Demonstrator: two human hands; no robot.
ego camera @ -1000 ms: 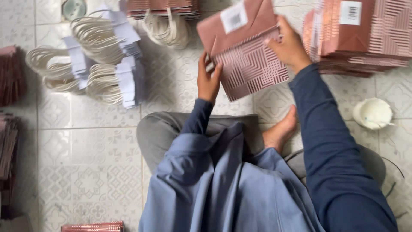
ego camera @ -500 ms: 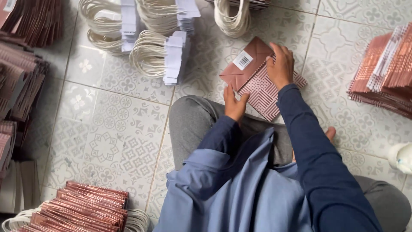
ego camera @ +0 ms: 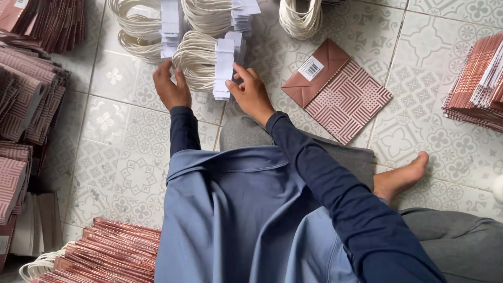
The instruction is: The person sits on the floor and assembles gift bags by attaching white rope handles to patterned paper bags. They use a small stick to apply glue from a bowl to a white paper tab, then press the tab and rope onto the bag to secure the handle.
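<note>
My left hand (ego camera: 170, 88) grips the left side of a bundle of cream cord handles (ego camera: 196, 62) lying on the tiled floor. My right hand (ego camera: 252, 91) pinches the stack of white paper strips (ego camera: 224, 68) fixed to that same bundle. A flat pink paper bag with a geometric pattern and a white label (ego camera: 338, 90) lies on the floor to the right of my right hand, with neither hand on it. My bare foot (ego camera: 399, 175) rests on the tiles below the bag.
More cord handle bundles (ego camera: 142, 29) (ego camera: 299, 18) lie at the top. Stacks of folded pink bags sit at the left (ego camera: 26, 99), bottom left (ego camera: 112, 251) and right edge (ego camera: 479, 86). My grey-trousered legs and blue shirt fill the lower middle.
Both hands let go of the patterned bag, which now lies flat on the floor. They moved left onto a cord handle bundle. The view shifted with them.
</note>
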